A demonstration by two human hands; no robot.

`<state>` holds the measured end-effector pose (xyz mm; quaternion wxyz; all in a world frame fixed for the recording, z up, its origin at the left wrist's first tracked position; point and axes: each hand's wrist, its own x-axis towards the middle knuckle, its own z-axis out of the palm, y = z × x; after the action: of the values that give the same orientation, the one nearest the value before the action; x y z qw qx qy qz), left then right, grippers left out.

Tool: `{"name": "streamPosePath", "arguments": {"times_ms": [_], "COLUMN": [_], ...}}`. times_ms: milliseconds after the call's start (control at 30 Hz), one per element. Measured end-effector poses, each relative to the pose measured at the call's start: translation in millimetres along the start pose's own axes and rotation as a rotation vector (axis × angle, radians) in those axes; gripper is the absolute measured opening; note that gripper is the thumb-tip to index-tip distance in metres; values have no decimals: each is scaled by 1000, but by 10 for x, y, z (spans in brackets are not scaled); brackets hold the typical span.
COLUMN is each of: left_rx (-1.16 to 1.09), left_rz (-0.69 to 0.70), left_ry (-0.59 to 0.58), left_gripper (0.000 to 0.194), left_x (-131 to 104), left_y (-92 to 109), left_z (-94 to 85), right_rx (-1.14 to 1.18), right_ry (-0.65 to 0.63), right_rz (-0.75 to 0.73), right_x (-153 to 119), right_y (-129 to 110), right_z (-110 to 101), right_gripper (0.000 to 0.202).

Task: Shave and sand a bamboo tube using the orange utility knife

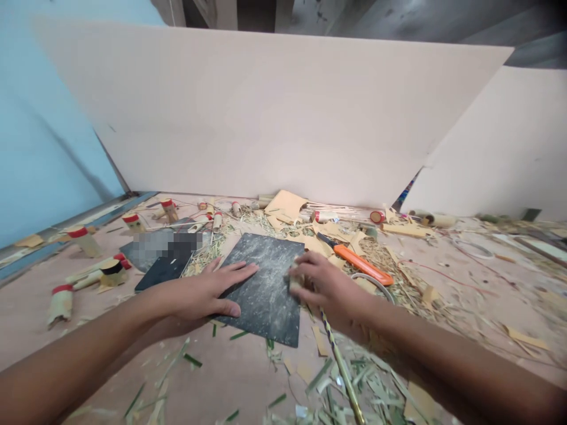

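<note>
A dark, dust-streaked sheet [270, 283] lies flat in the middle of the work surface. My left hand [225, 286] rests on its left side with the fingers spread. At the sheet's right edge, my right hand [321, 283] is curled round a small pale piece [296, 282], mostly hidden by the fingers, which looks like bamboo. A thin rod with a twisted tip [343, 369] lies just below my right hand. Beyond that hand is an orange-handled cutter [363, 264].
Several red-topped bamboo pieces [84, 241] stand or lie at the left, near a dark phone [166, 268]. Shavings and paper scraps surround the sheet. A large pale board [274, 118] stands behind. A wire ring [374, 283] lies right.
</note>
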<state>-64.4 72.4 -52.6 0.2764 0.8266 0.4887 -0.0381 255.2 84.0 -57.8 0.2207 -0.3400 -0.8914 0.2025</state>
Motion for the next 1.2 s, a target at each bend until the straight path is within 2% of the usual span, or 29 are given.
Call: {"name": "streamPosePath", "arguments": {"times_ms": [67, 133, 200, 267, 367, 467, 567, 633, 700, 833, 967, 1067, 1133, 1200], "left_rx": [13, 21, 23, 24, 26, 57, 104, 131, 139, 120, 169, 183, 178, 169], "left_rz": [60, 113, 141, 152, 94, 69, 59, 47, 44, 37, 33, 8, 7, 9], "left_ry": [29, 65, 93, 99, 105, 140, 35, -20, -11, 40, 174, 212, 193, 149], "left_gripper": [86, 87, 88, 91, 87, 80, 84, 87, 91, 100, 92, 92, 88, 79], "left_x": [13, 30, 41, 30, -42, -139, -180, -156, -103, 28, 114, 116, 88, 52], "left_y": [-34, -54, -46, -20, -9, -65, -132, -158, -163, -70, 110, 157, 130, 87], "left_z": [34, 74, 92, 55, -130, -364, -471, -447, -368, -128, 88, 112, 66, 11], "right_rx": [51, 45, -68, -108, -126, -148, -155, -154, -157, -150, -117, -113, -136, -167], "right_ry": [-108, -112, 98, 215, 293, 308, 271, 261, 264, 260, 210, 110, 63, 69], "right_rz": [-121, -158, -48, 8, 14, -11, -15, -20, -19, -21, -47, -73, -72, -55], "right_x": [5, 32, 80, 125, 151, 144, 147, 157, 165, 164, 145, 121, 105, 95], "right_y": [-24, 21, 142, 273, 353, 330, 322, 320, 293, 172, 74, 57, 76, 114], "right_z": [29, 36, -5, -85, -199, -214, -143, -100, -88, -114, -97, -78, -89, -120], "right_gripper": [31, 30, 20, 26, 32, 33, 32, 33, 35, 38, 38, 39, 38, 38]}}
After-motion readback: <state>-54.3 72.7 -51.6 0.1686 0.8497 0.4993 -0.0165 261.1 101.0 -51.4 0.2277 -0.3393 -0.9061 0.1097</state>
